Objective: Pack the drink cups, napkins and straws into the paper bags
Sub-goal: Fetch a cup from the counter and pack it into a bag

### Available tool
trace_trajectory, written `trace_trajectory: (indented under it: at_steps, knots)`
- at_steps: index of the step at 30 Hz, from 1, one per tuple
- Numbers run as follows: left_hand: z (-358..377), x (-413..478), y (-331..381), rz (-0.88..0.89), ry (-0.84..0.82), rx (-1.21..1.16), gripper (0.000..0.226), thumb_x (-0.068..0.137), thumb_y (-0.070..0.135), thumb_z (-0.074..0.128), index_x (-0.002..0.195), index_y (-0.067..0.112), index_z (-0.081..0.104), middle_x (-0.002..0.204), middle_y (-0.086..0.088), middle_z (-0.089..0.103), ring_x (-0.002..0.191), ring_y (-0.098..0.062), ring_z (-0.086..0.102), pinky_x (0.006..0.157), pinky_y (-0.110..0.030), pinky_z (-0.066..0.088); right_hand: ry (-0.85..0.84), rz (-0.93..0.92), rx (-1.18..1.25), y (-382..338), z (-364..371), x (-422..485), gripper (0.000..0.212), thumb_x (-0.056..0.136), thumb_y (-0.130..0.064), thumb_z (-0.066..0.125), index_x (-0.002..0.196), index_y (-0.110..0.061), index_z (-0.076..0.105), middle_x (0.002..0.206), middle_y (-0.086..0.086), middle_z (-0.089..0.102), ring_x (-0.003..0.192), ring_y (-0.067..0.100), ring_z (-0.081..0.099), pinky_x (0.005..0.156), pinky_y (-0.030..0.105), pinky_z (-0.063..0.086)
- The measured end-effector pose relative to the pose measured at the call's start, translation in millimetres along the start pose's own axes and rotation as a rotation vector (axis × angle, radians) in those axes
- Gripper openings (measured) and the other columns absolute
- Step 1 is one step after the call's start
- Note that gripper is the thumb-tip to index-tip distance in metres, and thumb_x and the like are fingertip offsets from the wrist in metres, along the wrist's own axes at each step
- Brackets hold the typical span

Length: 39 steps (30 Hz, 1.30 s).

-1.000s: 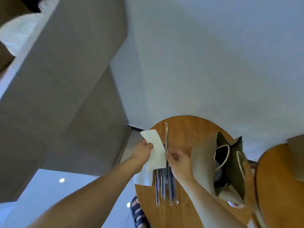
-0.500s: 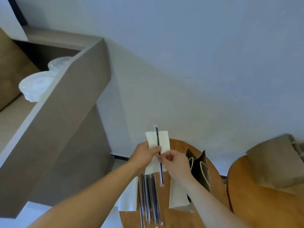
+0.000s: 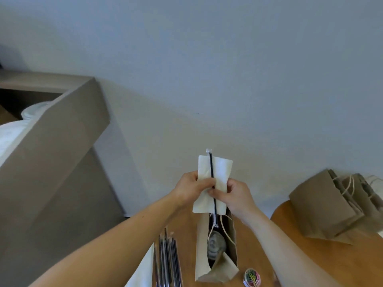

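My left hand (image 3: 191, 188) and my right hand (image 3: 233, 194) together hold a white napkin (image 3: 219, 172) with a black wrapped straw (image 3: 212, 179) lying along it, upright above an open brown paper bag (image 3: 202, 251). My left thumb presses the straw against the napkin; my right fingers pinch the straw and napkin from the right. The straw's lower end hangs over the bag's mouth. Inside the bag a clear lidded drink cup (image 3: 215, 245) shows between the rope handles.
Several wrapped straws (image 3: 167, 259) and a white napkin (image 3: 141, 272) lie on the round wooden table (image 3: 252, 255) left of the bag. A small container of coloured paper clips (image 3: 251, 277) sits right of it. Folded brown bags (image 3: 331, 206) are stacked on a second table. A grey counter (image 3: 51, 162) stands left.
The view swung down and right. Both hands carried the napkin and straw rightward, from above the loose straws to over the open bag's mouth.
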<state>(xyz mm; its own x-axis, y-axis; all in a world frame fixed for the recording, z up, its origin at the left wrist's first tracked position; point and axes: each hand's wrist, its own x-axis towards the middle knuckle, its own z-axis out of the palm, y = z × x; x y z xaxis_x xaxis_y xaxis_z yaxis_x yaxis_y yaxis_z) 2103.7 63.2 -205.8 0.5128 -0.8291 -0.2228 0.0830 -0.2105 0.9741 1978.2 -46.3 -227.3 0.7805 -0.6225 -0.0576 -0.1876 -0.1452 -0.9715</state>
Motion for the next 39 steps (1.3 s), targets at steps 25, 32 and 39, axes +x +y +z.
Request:
trace_trajectory:
  at_steps: [25,32,39]
  knots:
    - [34,-9,-123,-0.525,0.023,0.6,0.03,0.096,0.032,0.052,0.089,0.01,0.071,0.077,-0.003,0.075,0.069,-0.013,0.073,0.08,-0.031,0.06,-0.037,0.36,-0.645,113,2,-8,0.017,0.09,-0.031,0.07,0.081,-0.028,0.055,0.081,-0.012,0.06,0.07,0.002,0.056,0.053,0.014,0.035]
    - [34,-21,-129,-0.532,0.038,0.518,0.023,0.094,0.029,0.054,0.078,0.017,0.066,0.079,-0.006,0.075,0.075,-0.018,0.074,0.081,-0.035,0.06,-0.222,0.51,-0.787,142,34,-4,0.009,0.09,-0.02,0.065,0.084,-0.022,0.059,0.084,-0.007,0.062,0.076,0.011,0.058,0.066,0.026,0.049]
    - [24,-27,-135,-0.583,0.073,0.576,0.023,0.094,0.033,0.053,0.079,0.021,0.066,0.086,-0.003,0.074,0.074,-0.014,0.071,0.078,-0.028,0.059,-0.266,0.675,-0.819,176,51,13,0.013,0.088,-0.021,0.069,0.085,-0.024,0.056,0.083,-0.004,0.062,0.072,0.01,0.057,0.063,0.027,0.045]
